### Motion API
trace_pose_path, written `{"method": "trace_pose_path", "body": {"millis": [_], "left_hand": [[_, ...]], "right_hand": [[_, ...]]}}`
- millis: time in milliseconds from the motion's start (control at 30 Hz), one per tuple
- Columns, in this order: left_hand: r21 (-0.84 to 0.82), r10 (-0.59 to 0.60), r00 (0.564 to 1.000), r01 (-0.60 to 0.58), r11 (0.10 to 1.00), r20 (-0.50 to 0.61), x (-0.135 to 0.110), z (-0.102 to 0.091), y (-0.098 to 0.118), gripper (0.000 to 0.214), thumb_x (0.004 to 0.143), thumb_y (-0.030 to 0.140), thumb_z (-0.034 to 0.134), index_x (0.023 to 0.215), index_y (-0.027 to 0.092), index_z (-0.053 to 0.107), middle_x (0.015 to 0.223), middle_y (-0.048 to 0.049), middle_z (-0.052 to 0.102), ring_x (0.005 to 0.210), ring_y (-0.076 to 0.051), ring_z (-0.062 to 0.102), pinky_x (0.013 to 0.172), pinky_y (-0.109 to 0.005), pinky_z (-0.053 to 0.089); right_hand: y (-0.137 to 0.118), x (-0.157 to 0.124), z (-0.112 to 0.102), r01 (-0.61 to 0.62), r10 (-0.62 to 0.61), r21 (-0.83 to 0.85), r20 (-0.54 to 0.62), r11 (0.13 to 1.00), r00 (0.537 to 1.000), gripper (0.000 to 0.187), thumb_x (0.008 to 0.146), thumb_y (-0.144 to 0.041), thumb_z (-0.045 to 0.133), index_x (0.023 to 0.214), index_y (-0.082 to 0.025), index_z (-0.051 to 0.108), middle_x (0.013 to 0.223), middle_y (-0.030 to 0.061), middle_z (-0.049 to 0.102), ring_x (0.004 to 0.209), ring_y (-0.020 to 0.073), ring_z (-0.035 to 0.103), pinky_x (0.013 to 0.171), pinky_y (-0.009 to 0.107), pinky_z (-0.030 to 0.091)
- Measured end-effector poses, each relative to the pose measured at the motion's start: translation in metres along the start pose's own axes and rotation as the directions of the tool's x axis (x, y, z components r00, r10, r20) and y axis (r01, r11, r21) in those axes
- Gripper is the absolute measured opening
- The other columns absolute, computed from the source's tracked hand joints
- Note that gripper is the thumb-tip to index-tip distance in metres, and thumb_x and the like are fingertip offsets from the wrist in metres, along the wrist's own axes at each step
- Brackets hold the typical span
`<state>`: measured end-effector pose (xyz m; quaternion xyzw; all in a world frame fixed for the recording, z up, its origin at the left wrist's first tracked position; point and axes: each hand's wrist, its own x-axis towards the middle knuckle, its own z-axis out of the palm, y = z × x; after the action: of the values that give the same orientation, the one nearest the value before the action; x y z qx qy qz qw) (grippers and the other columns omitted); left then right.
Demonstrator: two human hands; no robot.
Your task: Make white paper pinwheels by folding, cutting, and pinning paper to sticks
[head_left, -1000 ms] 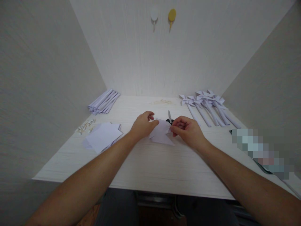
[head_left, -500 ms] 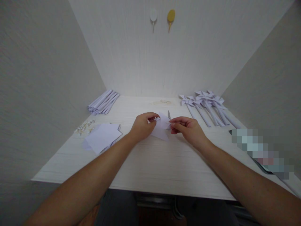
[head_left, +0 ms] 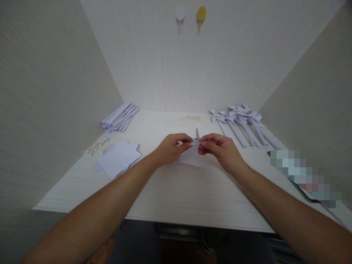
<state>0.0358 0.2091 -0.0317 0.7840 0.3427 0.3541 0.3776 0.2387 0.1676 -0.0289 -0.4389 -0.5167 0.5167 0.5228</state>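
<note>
A folded sheet of white paper is held just above the middle of the white table. My left hand pinches its upper left part with curled fingers. My right hand pinches the upper right part, fingertips almost meeting those of the left. Scissors lie on the table just behind the hands, mostly hidden by them.
A stack of flat white sheets lies at the left, with small pins or clips beyond it. Rolled paper sticks are piled at the back left. Several paper pinwheels lie at the back right. Two hooks hang on the wall.
Both hands have drawn closer together over the paper, and its top has been folded inward. The paper sits lower between the fingertips than half a second ago.
</note>
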Motion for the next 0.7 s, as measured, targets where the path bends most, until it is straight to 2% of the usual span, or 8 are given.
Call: {"method": "trace_pose_path", "body": {"millis": [200,400,700], "left_hand": [[-0.102,-0.007,1.000,0.008,0.995,0.009,-0.0002,-0.0004,0.0018,0.017,0.087,0.032,0.065,0.088,0.016,0.074,0.088,-0.0046,0.075,0.078,-0.015,0.062,0.070,-0.028,0.046],[-0.107,-0.025,1.000,0.025,0.994,0.001,-0.0005,0.0004,0.0019,0.021,0.087,0.036,0.066,0.085,0.017,0.074,0.081,-0.0029,0.072,0.069,-0.013,0.058,0.064,-0.027,0.044],[-0.142,-0.005,1.000,0.003,0.990,-0.017,-0.0004,-0.0005,0.0016,0.021,0.086,0.037,0.068,0.085,0.018,0.076,0.084,-0.0038,0.075,0.076,-0.015,0.062,0.069,-0.028,0.046]], "right_hand": [[0.0011,0.0010,0.0003,0.012,-0.011,0.046,-0.011,0.999,1.000,0.022,0.067,-0.034,0.085,0.080,-0.020,0.075,0.067,0.0008,0.074,0.059,0.0153,0.069,0.063,0.031,0.057],[0.0015,0.0020,0.0003,0.009,-0.009,0.067,-0.010,0.998,1.000,0.022,0.067,-0.034,0.085,0.080,-0.020,0.074,0.066,0.0005,0.074,0.059,0.0150,0.069,0.063,0.032,0.057],[0.0012,0.0019,-0.0016,-0.015,0.015,0.068,0.009,0.998,1.000,0.025,0.066,-0.036,0.087,0.080,-0.020,0.074,0.070,0.0009,0.075,0.060,0.0151,0.069,0.064,0.031,0.057]]}}
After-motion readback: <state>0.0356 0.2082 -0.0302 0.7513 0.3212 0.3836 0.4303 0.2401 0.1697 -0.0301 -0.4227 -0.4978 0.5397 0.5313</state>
